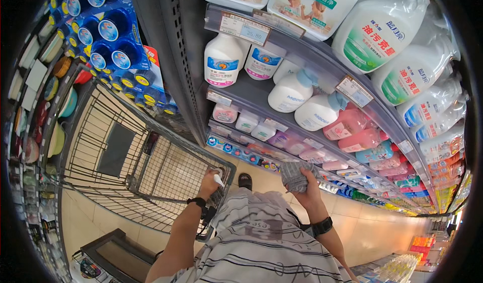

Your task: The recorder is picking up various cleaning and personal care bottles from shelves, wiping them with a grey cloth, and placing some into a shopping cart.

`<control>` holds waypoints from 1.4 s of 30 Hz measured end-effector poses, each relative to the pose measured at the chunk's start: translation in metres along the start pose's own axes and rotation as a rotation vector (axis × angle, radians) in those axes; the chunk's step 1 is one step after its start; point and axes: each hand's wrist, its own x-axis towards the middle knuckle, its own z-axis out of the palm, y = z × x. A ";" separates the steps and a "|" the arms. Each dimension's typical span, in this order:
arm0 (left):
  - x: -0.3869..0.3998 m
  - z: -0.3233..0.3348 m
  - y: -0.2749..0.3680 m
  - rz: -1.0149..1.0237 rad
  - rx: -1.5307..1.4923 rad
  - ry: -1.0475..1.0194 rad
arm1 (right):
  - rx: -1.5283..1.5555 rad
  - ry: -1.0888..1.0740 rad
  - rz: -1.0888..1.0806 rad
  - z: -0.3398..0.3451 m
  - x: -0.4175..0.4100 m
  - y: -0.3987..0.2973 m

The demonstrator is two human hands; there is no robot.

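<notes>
My left hand [208,186] is over the near end of a wire shopping cart [168,166]. Its fingers are closed around a small white object [218,180], possibly a spray bottle's head; most of it is hidden by the hand. A folded grey striped cloth [298,176] is gripped in my right hand [310,192], in front of the lower shelves. Both wrists wear dark bands. The cart stands on my left, its wire basket showing nothing inside but a dark panel [116,149] on its far wall.
Shelves of white cleaner bottles [222,62] and pink bottles [345,124] rise close on the right, with price tags along the shelf edge [320,52]. Blue bottle packs [113,37] hang beyond the cart. Bowls [68,101] line the left shelf. A dark stand [120,256] sits lower left.
</notes>
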 end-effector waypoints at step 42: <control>0.142 -0.222 0.334 0.488 -0.176 0.783 | -0.321 -0.280 -0.063 -0.031 0.061 -0.011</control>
